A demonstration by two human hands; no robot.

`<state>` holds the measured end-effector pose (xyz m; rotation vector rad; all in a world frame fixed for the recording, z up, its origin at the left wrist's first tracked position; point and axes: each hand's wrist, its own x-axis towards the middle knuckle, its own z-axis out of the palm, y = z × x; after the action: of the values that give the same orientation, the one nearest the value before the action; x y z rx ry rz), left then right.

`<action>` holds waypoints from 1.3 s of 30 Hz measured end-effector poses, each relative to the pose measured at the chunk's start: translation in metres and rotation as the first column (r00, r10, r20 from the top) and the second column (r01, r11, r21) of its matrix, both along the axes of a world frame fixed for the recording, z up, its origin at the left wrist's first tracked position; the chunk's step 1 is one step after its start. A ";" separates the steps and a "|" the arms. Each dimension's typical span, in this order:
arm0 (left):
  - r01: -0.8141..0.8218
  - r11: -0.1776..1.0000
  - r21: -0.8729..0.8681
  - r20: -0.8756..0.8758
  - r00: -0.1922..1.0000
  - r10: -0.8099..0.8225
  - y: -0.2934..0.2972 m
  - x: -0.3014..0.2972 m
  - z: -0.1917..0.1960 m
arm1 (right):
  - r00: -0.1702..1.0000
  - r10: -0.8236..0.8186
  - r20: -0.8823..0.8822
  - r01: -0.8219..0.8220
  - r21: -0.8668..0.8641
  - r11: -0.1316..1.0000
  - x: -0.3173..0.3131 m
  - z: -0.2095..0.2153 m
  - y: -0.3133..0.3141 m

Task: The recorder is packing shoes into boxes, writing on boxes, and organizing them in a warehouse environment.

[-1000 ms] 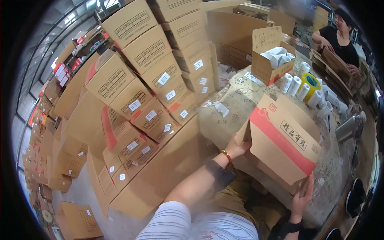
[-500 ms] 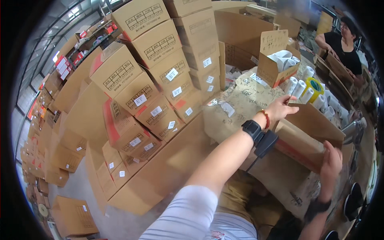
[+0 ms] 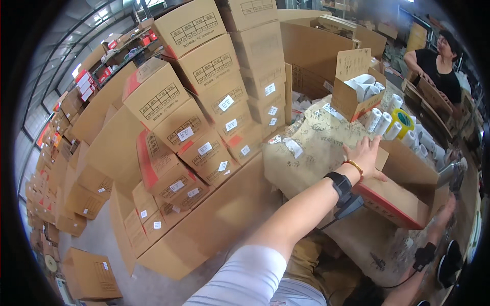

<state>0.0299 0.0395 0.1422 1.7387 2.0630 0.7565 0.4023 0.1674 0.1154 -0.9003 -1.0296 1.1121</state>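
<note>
In front of me at the right lies an open cardboard box (image 3: 392, 200) with a red band along its near side. My left hand (image 3: 365, 157) rests at the box's left end, fingers spread and the thumb over its edge. At the opposite end, my right hand (image 3: 445, 210) is partly hidden behind the box wall. Its visible fingers are stretched out, and whether they touch the cardboard I cannot tell. The box stands on a worn brown table cover (image 3: 306, 173) with handwriting on it.
White label rolls (image 3: 375, 118) and yellow tape (image 3: 403, 120) stand beyond the box, near a carton (image 3: 341, 97) of more rolls. Stacked cartons (image 3: 201, 66) rise at the left. A metal tape dispenser (image 3: 451, 171) stands right. Across the table sits another person (image 3: 439, 71).
My left hand has come down nearer and spread its fingers on the box's left end. My right hand has moved right, round the far end, and the box now sits lower with its red band showing.
</note>
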 end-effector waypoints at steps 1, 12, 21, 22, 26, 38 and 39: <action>0.012 1.000 0.002 0.004 1.000 -0.012 0.004 0.002 0.000 | 1.000 -0.012 0.004 0.012 0.002 1.000 -0.007 -0.012 -0.006; 0.116 0.889 0.443 -0.002 0.992 -0.129 -0.009 -0.004 -0.029 | 0.575 0.139 0.806 -0.452 0.171 0.875 -0.047 -0.004 -0.034; 0.087 0.765 0.638 -0.099 0.995 -0.031 -0.027 0.001 -0.001 | 0.477 -0.227 0.849 -0.148 0.332 0.932 -0.072 0.018 -0.081; 0.114 0.759 0.641 -0.104 0.993 -0.061 -0.024 0.001 0.005 | 0.559 -0.311 0.768 -0.141 0.458 0.878 -0.060 0.011 -0.074; 0.085 0.886 0.456 -0.103 0.994 -0.042 -0.028 0.006 0.025 | 0.632 -0.286 0.721 -0.080 0.427 0.901 -0.052 0.014 -0.102; 0.361 0.822 0.441 -0.445 0.883 -0.149 -0.035 0.033 0.013 | 0.500 -0.402 0.767 0.051 0.437 0.898 0.001 -0.049 -0.149; 0.362 0.792 0.493 -0.466 0.878 -0.111 -0.039 0.029 0.007 | 0.547 -0.359 0.756 0.070 0.386 0.920 -0.004 -0.048 -0.153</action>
<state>0.0590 0.0009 0.1489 2.6481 1.9004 1.0738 0.3985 0.0149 0.0670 -1.2782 -1.7434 0.2213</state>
